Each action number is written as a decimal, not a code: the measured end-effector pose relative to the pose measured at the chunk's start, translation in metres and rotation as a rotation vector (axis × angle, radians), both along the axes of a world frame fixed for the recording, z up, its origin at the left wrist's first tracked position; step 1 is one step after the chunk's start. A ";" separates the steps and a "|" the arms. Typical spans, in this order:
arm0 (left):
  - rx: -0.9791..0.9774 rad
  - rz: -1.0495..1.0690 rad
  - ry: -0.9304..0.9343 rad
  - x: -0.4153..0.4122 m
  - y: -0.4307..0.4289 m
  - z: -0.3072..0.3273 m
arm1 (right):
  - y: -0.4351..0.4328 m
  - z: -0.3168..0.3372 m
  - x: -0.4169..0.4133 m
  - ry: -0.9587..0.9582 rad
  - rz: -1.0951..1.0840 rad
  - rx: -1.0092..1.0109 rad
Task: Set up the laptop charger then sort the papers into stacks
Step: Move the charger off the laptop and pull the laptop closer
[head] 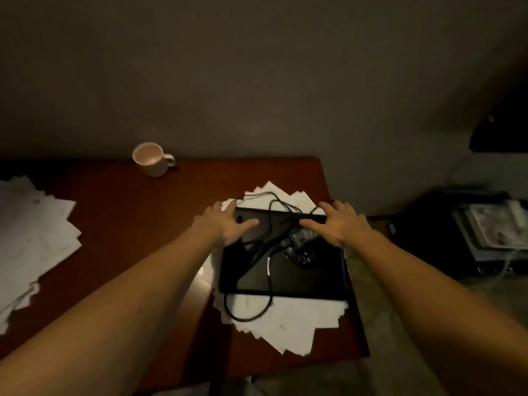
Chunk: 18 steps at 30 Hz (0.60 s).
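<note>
Holding the laptop (285,272) by its far edge, your hands grasp it: left hand (228,224) and right hand (340,224) each hook fingers over that edge, thumbs flat on the lid. It lies shut on fanned papers (285,318) by the counter's (120,201) right edge, with the charger (300,240) and its tangled cable loose on top. You'd best lift the charger clear first; tilting the laptop would likely slide it off and drag the papers askew
</note>
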<state>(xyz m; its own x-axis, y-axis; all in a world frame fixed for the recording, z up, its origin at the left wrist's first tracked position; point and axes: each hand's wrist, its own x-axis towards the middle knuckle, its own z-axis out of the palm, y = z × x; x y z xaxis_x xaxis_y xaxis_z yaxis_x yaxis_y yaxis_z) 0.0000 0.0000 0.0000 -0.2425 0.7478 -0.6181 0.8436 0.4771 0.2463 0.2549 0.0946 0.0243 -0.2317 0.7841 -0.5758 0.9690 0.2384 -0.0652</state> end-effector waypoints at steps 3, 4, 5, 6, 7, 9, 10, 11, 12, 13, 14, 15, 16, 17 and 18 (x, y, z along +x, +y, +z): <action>-0.078 0.068 -0.081 0.013 -0.001 -0.035 | -0.005 -0.033 0.022 -0.019 -0.139 -0.034; -0.088 0.089 -0.086 0.017 -0.004 -0.046 | -0.009 -0.043 0.029 -0.010 -0.209 -0.042; -0.081 0.107 -0.080 0.022 -0.005 -0.059 | -0.011 -0.055 0.034 0.014 -0.293 -0.055; -0.074 0.127 -0.066 0.028 -0.006 -0.066 | -0.012 -0.064 0.036 0.046 -0.388 -0.072; -0.052 0.152 -0.054 0.031 -0.006 -0.074 | -0.012 -0.071 0.038 0.096 -0.477 -0.090; 0.000 0.203 -0.047 0.034 -0.005 -0.084 | -0.014 -0.083 0.041 0.206 -0.626 -0.155; 0.020 0.248 -0.056 0.035 -0.004 -0.088 | -0.017 -0.090 0.042 0.264 -0.682 -0.190; 0.038 0.305 -0.070 0.036 -0.004 -0.090 | -0.020 -0.097 0.042 0.313 -0.712 -0.204; 0.043 0.371 -0.083 0.036 -0.003 -0.093 | -0.024 -0.101 0.041 0.346 -0.734 -0.211; 0.049 0.441 -0.108 0.033 -0.001 -0.096 | -0.026 -0.106 0.039 0.370 -0.752 -0.209; 0.056 0.522 -0.142 0.030 0.001 -0.099 | -0.026 -0.111 0.038 0.371 -0.769 -0.203; 0.074 0.597 -0.181 0.027 0.004 -0.102 | -0.025 -0.115 0.036 0.360 -0.780 -0.190; 0.075 0.643 -0.210 0.024 0.005 -0.106 | -0.024 -0.116 0.034 0.349 -0.790 -0.188; 0.053 0.655 -0.216 0.022 0.007 -0.112 | -0.023 -0.117 0.033 0.348 -0.795 -0.174; 0.020 0.650 -0.210 0.020 0.009 -0.116 | -0.022 -0.118 0.034 0.349 -0.803 -0.167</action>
